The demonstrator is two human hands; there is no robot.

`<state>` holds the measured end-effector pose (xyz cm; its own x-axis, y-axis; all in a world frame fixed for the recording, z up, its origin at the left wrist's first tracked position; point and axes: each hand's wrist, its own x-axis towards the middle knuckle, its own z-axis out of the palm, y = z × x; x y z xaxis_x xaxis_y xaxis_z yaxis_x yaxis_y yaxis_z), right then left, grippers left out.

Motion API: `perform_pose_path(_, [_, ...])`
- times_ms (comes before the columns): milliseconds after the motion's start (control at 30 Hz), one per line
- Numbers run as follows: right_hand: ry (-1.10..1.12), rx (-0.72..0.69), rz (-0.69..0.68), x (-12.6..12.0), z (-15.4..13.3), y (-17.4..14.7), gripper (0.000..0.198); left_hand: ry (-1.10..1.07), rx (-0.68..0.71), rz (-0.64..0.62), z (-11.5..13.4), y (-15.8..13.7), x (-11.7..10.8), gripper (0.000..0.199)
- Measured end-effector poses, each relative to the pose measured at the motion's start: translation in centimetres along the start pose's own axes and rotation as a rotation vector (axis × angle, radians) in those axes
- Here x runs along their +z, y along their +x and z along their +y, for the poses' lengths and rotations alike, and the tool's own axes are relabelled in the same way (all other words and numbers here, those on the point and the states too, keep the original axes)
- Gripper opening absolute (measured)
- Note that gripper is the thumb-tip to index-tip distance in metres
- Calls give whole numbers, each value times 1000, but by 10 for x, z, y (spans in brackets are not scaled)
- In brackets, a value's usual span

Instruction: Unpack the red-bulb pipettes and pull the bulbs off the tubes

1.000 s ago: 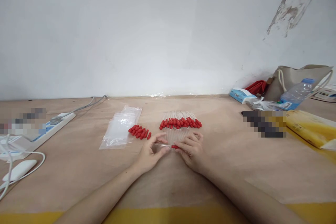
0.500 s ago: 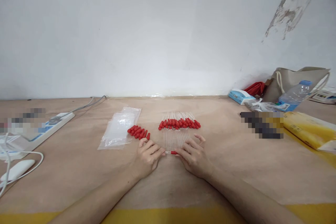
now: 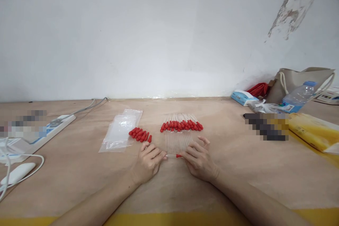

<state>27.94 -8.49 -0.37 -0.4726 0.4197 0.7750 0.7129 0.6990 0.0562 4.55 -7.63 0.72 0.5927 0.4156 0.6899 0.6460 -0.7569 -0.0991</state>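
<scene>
My left hand (image 3: pixel 149 160) is closed, pinching the left end of a clear glass dropper tube (image 3: pixel 171 155). Facing it, my right hand (image 3: pixel 199 159) grips a red rubber dropper bulb (image 3: pixel 178 155), whose narrow neck meets the tube's right end; fingers cover the rest of the bulb. Just beyond my hands lie several bare glass tubes (image 3: pixel 177 142) side by side. Past those is a row of droppers (image 3: pixel 182 125) with red bulbs on, tubes pointing to the wall. Loose red bulbs (image 3: pixel 140 134) are heaped beyond my left hand.
Clear zip bags (image 3: pixel 118 132) lie left of the loose bulbs. Farther left are a power strip (image 3: pixel 59 127), cables and a white mouse (image 3: pixel 18 173). On the right stand a tissue box (image 3: pixel 243 97), a water bottle (image 3: pixel 300 97), a bag (image 3: pixel 275 83) and a yellow pack (image 3: pixel 312 130).
My right hand has shifted slightly right with the bulb, and a longer stretch of clear tube shows between the hands. My left hand stays almost in place.
</scene>
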Motion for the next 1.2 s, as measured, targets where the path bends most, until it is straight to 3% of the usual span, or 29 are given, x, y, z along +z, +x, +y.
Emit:
perform_pose_path(133, [-2, 273, 80, -5, 22, -1, 15, -40, -165, 12, -9, -7, 3, 16])
perform_pose_path(233, [145, 454, 92, 1, 39, -2, 18, -51, -259, -44, -12, -8, 10, 27])
perform_pose_path(367, [261, 644, 97, 11, 55, -7, 17, 42, -260, -78, -16, -1, 17, 44])
perform_pose_path(500, [247, 750, 20, 11, 61, -10, 10, 98, -212, -173, -22, 10, 20, 32])
perform_pose_path(767, [75, 750, -108, 6, 53, -3, 16, -82, -292, -163, -14, 20, 30, 11])
perform_pose_path(933, [55, 719, -102, 8, 50, 0, 19, -197, -281, -149, -7, 17, 26, 16])
perform_pose_path(1200, [51, 718, -104, 11, 50, -1, 16, -205, -275, -127, -3, 15, 24, 28])
